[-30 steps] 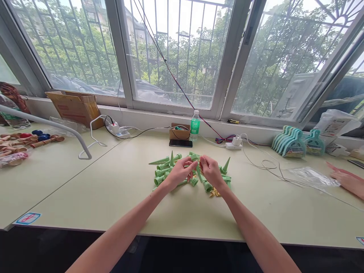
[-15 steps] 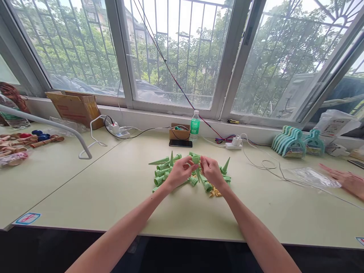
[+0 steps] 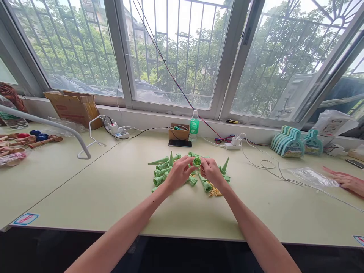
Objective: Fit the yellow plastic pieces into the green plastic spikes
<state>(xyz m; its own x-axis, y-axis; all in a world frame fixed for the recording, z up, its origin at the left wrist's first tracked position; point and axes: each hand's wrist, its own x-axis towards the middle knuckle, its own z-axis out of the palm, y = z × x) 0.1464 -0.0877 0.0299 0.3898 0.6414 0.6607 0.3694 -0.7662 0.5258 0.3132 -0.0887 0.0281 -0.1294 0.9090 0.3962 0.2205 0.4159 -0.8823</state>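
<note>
Between my two hands is a green plastic spike (image 3: 196, 162), its round open end facing me. My left hand (image 3: 179, 169) pinches its rim from the left, fingers closed on it. On the other side my right hand (image 3: 209, 169) grips it with thumb and bent fingers. The spike's pointed part is hidden behind its own rim. Several more green cone-shaped spikes (image 3: 159, 173) lie heaped around and under my hands, a few standing point up. Small yellow pieces (image 3: 215, 191) sit in a little pile below my right hand.
A phone (image 3: 180, 143), a small cardboard box (image 3: 178, 132) and a green-labelled bottle (image 3: 194, 125) stand behind the heap. White cables (image 3: 280, 172) cross the table on the right, near a plastic bag (image 3: 313, 177) and another person's hand (image 3: 348, 181). Wooden toys (image 3: 47, 141) lie far left.
The spike in my hands has tilted, so its open end now faces me and its point no longer shows. The other person's hand has shifted slightly right.
</note>
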